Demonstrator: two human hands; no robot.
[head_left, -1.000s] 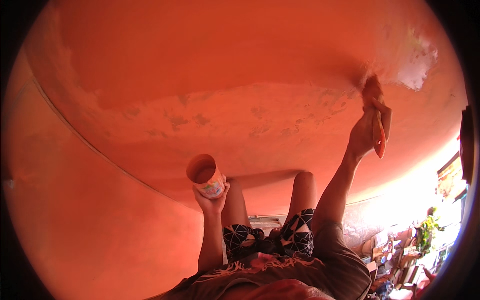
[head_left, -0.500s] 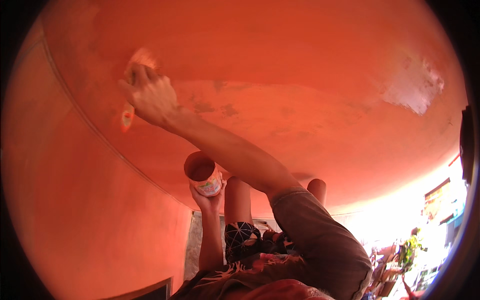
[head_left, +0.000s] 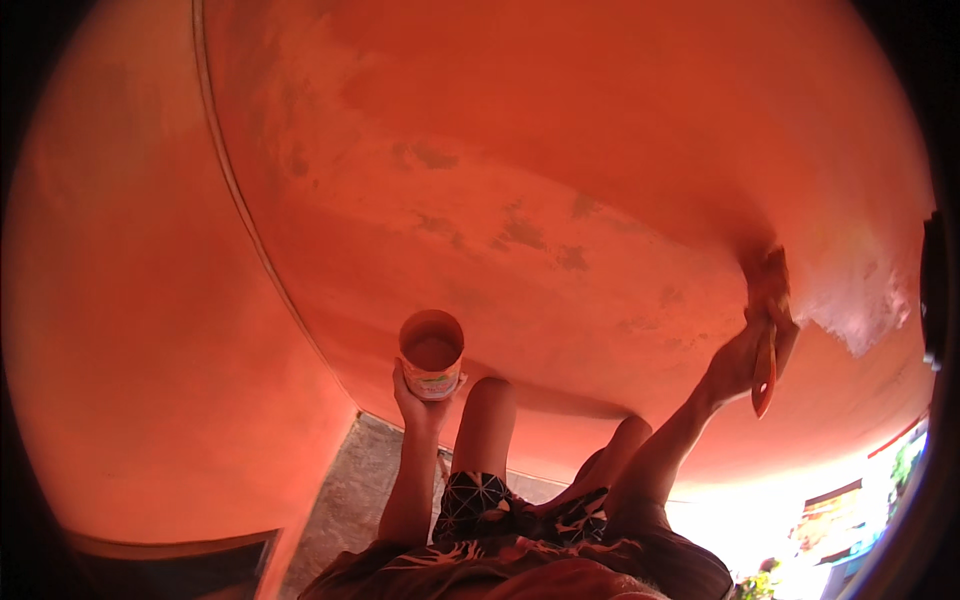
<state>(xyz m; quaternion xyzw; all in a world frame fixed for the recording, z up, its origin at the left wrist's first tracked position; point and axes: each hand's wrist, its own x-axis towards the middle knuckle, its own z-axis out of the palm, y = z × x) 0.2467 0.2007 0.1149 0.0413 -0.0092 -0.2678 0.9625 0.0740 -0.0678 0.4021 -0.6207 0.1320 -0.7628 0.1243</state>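
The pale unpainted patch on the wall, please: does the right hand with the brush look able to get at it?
Probably yes: the right hand holds the brush just left of the pale patch, nothing between.

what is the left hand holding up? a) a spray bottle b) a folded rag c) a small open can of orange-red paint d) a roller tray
c: the left hand has its grip around a small open paint can with orange-red paint inside, raised toward the orange wall, while the right hand holds a paintbrush against the wall by a pale unpainted patch.
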